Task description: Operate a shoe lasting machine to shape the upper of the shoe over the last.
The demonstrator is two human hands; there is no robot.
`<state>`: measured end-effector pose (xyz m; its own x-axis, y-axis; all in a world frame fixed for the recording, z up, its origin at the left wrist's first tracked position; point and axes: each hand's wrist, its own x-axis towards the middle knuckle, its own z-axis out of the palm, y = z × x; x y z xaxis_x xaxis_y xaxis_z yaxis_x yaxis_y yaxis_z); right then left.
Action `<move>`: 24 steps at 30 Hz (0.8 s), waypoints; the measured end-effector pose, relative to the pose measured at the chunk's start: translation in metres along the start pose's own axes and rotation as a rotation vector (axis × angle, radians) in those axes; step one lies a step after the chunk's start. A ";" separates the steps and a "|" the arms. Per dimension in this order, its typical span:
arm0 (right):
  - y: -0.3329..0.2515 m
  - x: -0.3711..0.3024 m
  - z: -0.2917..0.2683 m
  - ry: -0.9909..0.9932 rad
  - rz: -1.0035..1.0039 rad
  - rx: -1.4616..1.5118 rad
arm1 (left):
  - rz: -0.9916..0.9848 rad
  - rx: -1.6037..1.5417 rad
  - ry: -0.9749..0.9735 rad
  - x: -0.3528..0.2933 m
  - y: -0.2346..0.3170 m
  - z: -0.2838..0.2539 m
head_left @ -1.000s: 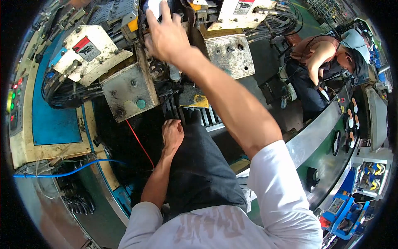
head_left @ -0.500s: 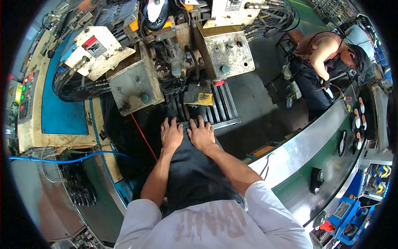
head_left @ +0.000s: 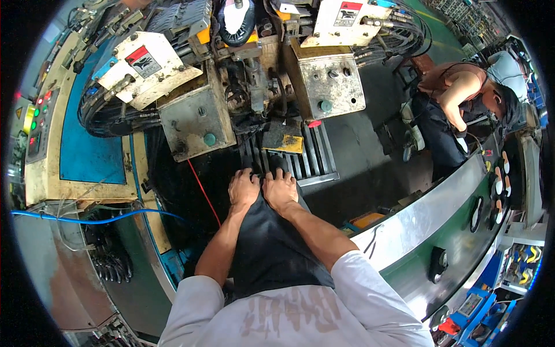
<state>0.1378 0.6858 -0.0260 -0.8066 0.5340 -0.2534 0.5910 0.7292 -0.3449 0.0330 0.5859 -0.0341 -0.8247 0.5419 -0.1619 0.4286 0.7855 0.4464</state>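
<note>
left hand (head_left: pixel 244 188): we've got it palm down on the top edge of the dark apron (head_left: pixel 267 248), fingers together and lying flat, not gripping anything.

right hand (head_left: pixel 280 191): right beside the left, touching it or as good as, fingers together and a bit curled over the same apron edge. Pressed on, not clamped, as far as we can see.

apron: hangs down our front between the forearms, from the shirt (head_left: pixel 295 315) up to the hands, just below the ribbed metal grate (head_left: pixel 300 157).

how it handles: looks like soft, limp cloth to us, light, nothing fragile. Probably bunches and slides under flat palms, so a pinch at the top hem, one hand per corner, seems the best hold.

machine: two grubby grey metal boxes (head_left: pixel 196 124) and (head_left: pixel 324 78) sit either side of a greasy clamp area, with a shoe (head_left: pixel 236 20) mounted upside down at the top. Hoses all over.

yellow block (head_left: pixel 283 139): sits on the grate just past our fingertips, apart from them.

red wire (head_left: pixel 203 191): runs down left of the left hand, near but not touching.

side stuff: blue hose (head_left: pixel 87 220) off to the left, steel conveyor rail (head_left: pixel 416 214) to the right, and another person (head_left: pixel 457 104) bent over at their own station, well apart from us.
</note>
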 end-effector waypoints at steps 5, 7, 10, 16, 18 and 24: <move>0.012 0.005 -0.006 0.068 0.003 -0.037 | 0.030 -0.034 0.002 0.008 0.016 0.005; 0.014 0.006 -0.002 0.114 -0.001 -0.045 | 0.041 -0.044 -0.013 0.013 0.019 0.007; 0.014 0.004 0.006 0.123 -0.006 -0.046 | 0.057 -0.053 -0.034 0.013 0.012 0.011; 0.024 -0.013 -0.005 0.111 0.011 -0.022 | 0.065 -0.029 -0.042 0.004 0.009 0.018; 0.030 -0.018 -0.007 0.144 0.015 -0.034 | 0.067 -0.039 0.001 0.000 0.015 0.019; 0.022 -0.030 -0.004 0.154 -0.017 -0.004 | 0.045 -0.022 0.016 -0.010 -0.002 0.021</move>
<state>0.1753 0.6875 -0.0219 -0.8073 0.5807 -0.1055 0.5775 0.7403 -0.3443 0.0477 0.5853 -0.0522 -0.8108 0.5713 -0.1272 0.4570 0.7537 0.4723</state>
